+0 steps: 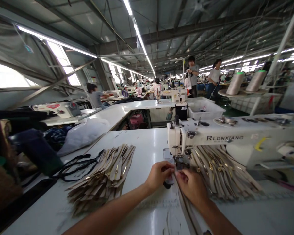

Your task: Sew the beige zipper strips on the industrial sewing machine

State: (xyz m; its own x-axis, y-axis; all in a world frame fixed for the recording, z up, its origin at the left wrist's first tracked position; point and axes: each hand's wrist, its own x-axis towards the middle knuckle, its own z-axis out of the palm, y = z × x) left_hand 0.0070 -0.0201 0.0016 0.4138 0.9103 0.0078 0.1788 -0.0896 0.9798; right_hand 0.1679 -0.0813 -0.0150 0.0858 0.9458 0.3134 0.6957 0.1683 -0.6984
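Note:
A long beige zipper strip (187,209) runs from under the needle area of a white sewing machine (198,135) down toward the table's front edge. My left hand (159,175) pinches its upper end just in front of the presser foot. Close beside it, my right hand (192,185) is closed on the same strip, fingers curled; the fingertips partly hide the tape. To the left lies a stacked bundle of beige zippers (105,179) with gold teeth. Another row of zippers (218,173) with gold pulls is spread under the machine's arm.
Black cords (80,166) trail beside the left bundle. A white plastic bag (85,133) and dark cloth lie farther left. Thread cones (235,83) stand at the right. A white bin (205,109) and another sewing machine (173,94) are beyond, with several people working behind.

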